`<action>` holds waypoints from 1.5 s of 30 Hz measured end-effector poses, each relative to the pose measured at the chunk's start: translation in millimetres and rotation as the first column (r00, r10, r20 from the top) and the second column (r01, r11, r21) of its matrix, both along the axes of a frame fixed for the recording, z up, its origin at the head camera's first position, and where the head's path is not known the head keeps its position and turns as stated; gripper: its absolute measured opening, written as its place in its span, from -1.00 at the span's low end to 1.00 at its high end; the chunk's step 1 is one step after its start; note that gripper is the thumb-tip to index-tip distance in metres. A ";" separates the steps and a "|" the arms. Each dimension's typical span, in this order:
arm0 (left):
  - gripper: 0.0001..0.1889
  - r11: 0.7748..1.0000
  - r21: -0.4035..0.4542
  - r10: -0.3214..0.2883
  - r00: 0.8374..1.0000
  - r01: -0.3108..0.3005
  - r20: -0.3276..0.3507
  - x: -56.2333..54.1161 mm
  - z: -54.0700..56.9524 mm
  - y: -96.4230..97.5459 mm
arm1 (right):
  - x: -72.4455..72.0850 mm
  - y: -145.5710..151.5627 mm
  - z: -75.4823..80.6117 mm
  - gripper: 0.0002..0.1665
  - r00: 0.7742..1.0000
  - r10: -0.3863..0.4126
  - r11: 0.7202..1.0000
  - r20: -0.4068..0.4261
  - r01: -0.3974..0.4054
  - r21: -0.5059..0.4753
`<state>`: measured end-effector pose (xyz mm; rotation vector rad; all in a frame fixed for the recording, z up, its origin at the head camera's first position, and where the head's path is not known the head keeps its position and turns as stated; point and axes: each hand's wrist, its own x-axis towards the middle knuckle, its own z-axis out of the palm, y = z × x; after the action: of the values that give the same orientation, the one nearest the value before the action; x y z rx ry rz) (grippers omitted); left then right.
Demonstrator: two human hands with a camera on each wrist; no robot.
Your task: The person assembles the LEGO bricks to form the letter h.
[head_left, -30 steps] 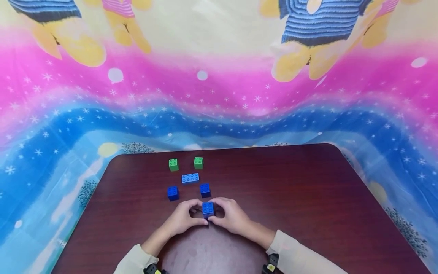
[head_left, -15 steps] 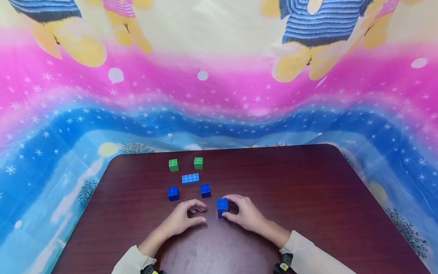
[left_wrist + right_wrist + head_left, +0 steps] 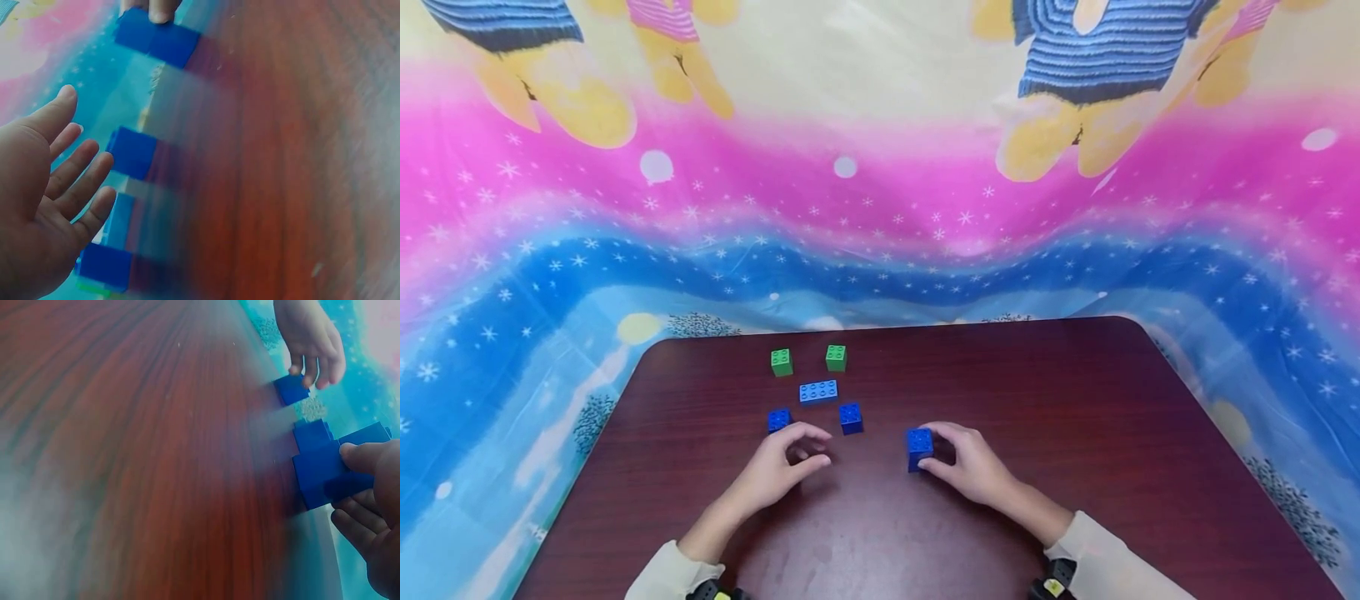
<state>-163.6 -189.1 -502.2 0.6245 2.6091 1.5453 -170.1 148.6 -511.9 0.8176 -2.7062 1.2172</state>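
My right hand (image 3: 976, 463) pinches a stack of two dark blue toy bricks (image 3: 919, 451) between thumb and fingers, right of the table's middle. In the right wrist view the stack (image 3: 325, 472) shows a seam where one brick sits on the other. My left hand (image 3: 772, 468) holds nothing, its fingers loosely bent and spread from the thumb. Just beyond its knuckles is a dark blue brick (image 3: 778, 418), partly hidden by the hand. Another dark blue brick (image 3: 851, 419) stands between the two hands, farther back.
A light blue eight-stud brick (image 3: 817, 391) lies behind the dark blue ones. Two green bricks, one on the left (image 3: 782, 362) and one on the right (image 3: 836, 358), stand near the far edge of the brown table (image 3: 1037, 375). A printed cloth (image 3: 880, 208) hangs behind.
The left hand has let go of the blue stack and drawn away leftward, now overlapping the left dark blue brick. The right hand has carried the stack to the right.
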 end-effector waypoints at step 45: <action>-0.42 0.971 -0.011 0.239 0.971 -0.240 -0.029 -25.4 -29.1 -72.8 | 1.3 31.4 -6.4 -0.42 0.995 -0.083 0.996 -0.055 0.084 0.020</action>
<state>-189.0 -261.9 -531.3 0.3411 2.8019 1.5848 -168.7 180.0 -518.3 0.7208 -2.6862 1.1334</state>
